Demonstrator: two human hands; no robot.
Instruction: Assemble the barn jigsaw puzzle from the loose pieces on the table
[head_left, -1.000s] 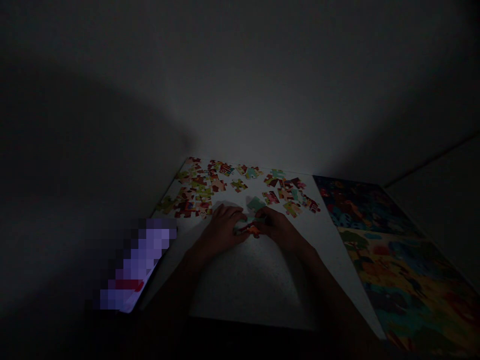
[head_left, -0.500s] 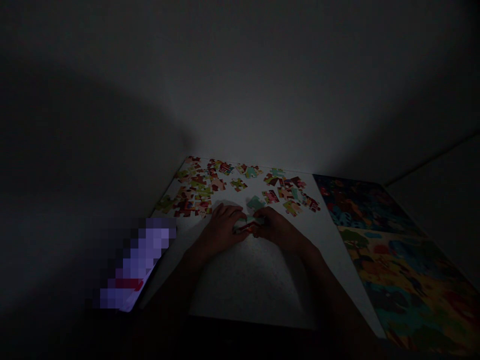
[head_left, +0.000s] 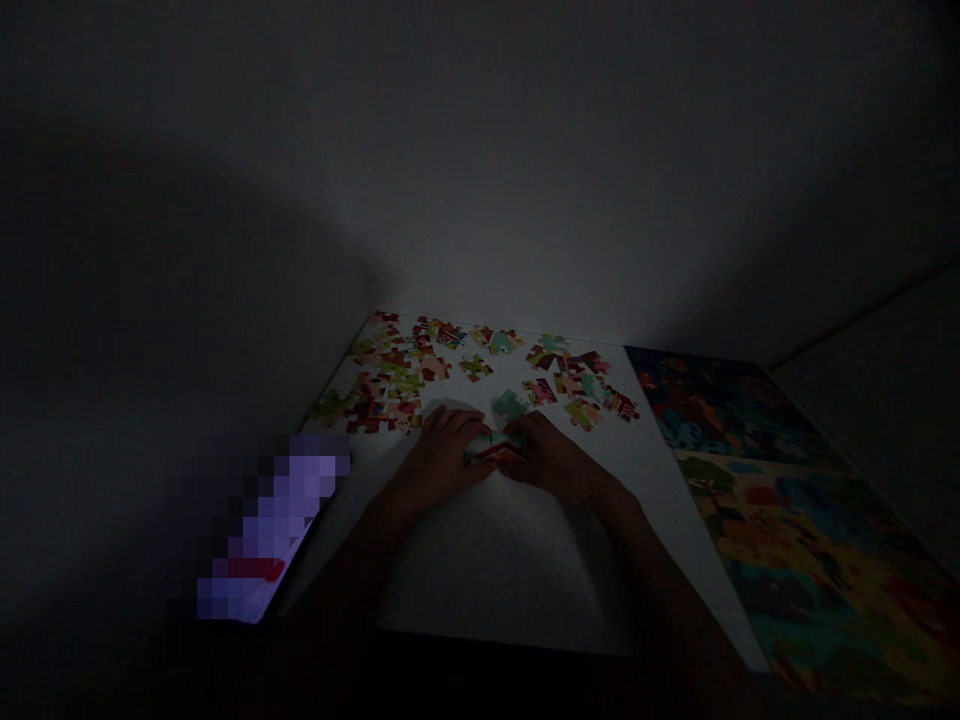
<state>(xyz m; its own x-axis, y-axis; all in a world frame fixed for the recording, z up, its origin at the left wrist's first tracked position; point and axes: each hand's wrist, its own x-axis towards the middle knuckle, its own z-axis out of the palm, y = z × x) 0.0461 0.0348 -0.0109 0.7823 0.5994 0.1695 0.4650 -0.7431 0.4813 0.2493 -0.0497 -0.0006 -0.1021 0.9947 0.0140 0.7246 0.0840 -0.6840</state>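
Both my hands meet low over the middle of the white table (head_left: 480, 580), with jigsaw pieces (head_left: 498, 452) in red, green and white between them. My left hand (head_left: 448, 450) is closed on the left piece, thumb at its near edge. From the right, my right hand (head_left: 553, 452) grips the adjoining piece the same way. The two pieces touch or nearly touch; their joint is too dark to make out. Just beyond my fingertips lies a pale green jigsaw piece (head_left: 511, 404). My fingers hide parts of the held pieces.
Loose jigsaw pieces (head_left: 405, 380) spread over the back left, and more pieces (head_left: 581, 385) lie at the back right. Colourful animal pictures (head_left: 795, 540) cover the right side. A lit, blurred-out screen (head_left: 277, 530) stands at the left edge. A wall (head_left: 495, 200) rises behind.
The fingers of my right hand have shifted slightly around the held piece, and the two pieces now sit more level and closer together. The surrounding pieces have stayed put.
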